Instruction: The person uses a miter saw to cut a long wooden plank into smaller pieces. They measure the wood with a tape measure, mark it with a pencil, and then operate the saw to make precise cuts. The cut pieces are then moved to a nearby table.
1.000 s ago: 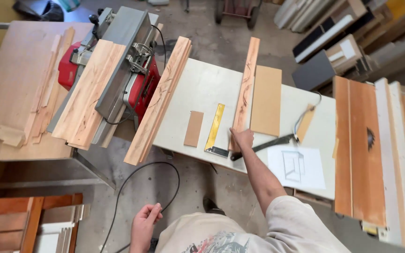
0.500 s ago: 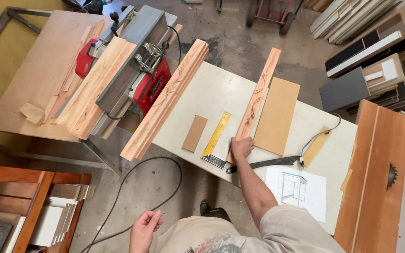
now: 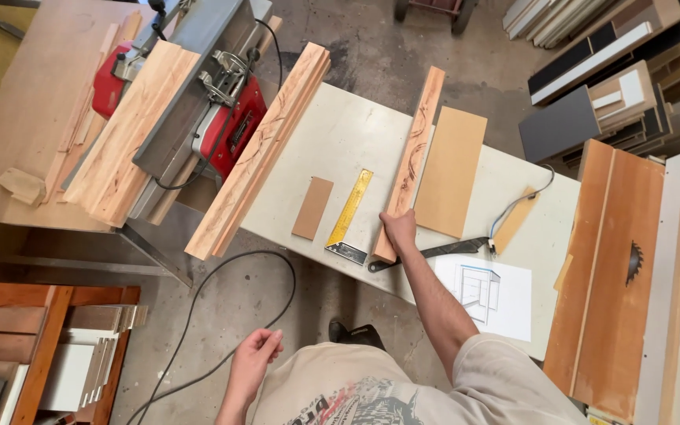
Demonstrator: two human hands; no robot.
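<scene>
The right hand [image 3: 400, 229] rests closed over the near end of a narrow wood strip [image 3: 412, 157] lying flat on the pale surface [image 3: 356, 134]. Just left of that hand lies a yellow try square [image 3: 349, 214]; just right, a tan panel [image 3: 450, 171]. The left hand [image 3: 255, 358] hangs loosely curled, empty, below the surface edge. The strip appears unmarked and uncut, so any measuring is not yet done.

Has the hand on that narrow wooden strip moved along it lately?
No. The right hand rests on the narrow strip's near end, beside the yellow square, as before.

Right hand [image 3: 400, 230] grips narrow board [image 3: 412, 153] on table [image 3: 340, 138].
</scene>
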